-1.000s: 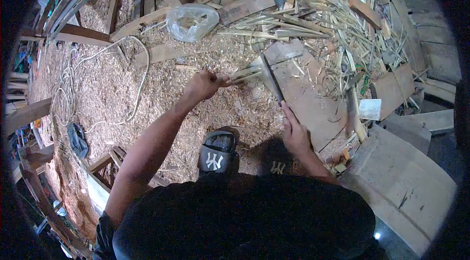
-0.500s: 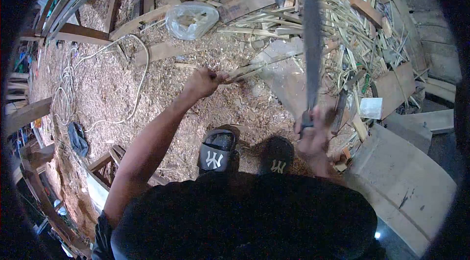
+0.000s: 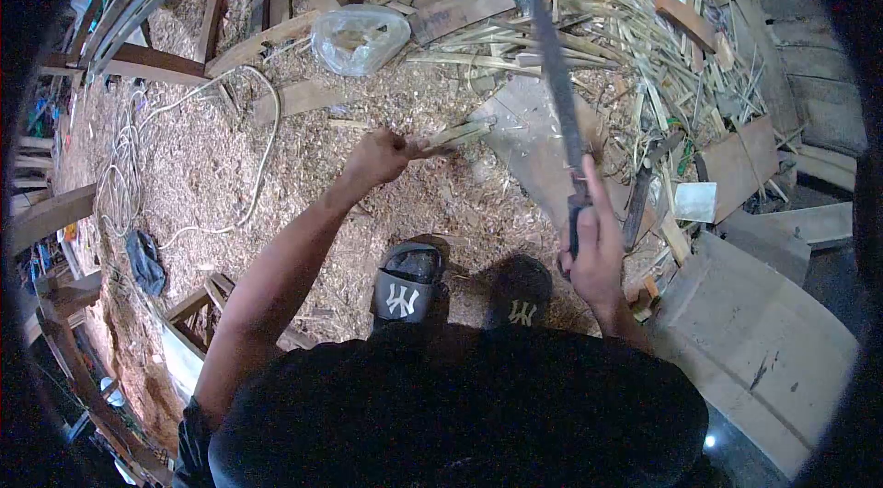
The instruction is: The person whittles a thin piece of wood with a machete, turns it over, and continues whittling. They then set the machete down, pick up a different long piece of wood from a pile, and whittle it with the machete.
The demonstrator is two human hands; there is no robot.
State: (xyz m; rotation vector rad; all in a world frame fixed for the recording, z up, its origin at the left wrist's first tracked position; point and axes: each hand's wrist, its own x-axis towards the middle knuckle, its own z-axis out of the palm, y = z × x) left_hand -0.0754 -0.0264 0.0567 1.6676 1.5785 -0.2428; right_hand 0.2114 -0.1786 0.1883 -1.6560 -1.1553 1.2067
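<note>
A: Quick, what's biggest?
B: Floor (image 3: 212, 203), covered w/ wood shavings. Then the pile of thin strips (image 3: 616, 19) far right, & a lg pale panel (image 3: 750, 341) near right.
A: Mid-size?
B: Flat board (image 3: 538, 161), right of ctr. Machete (image 3: 560, 83) shows over it, tip pointing far & slightly left; can't tell ht. Clear plastic bag (image 3: 361, 37) far, bit left of ctr. Two dark sandals (image 3: 405, 290) near, side by side.
A: Hands?
B: Right hand (image 3: 596, 249) is curled round the machete's handle, index finger stretched twd the blade. Left hand (image 3: 375, 160) is in a closed grip, thumb side twd the board.
A: Gripping what?
B: Few sticks (image 3: 460, 134), smallest of the lot. They stick out to the right, far ends at the board's left edge; can't tell if touching. Visible gap btwn them & the blade. Exact no. of sticks unclear.
</note>
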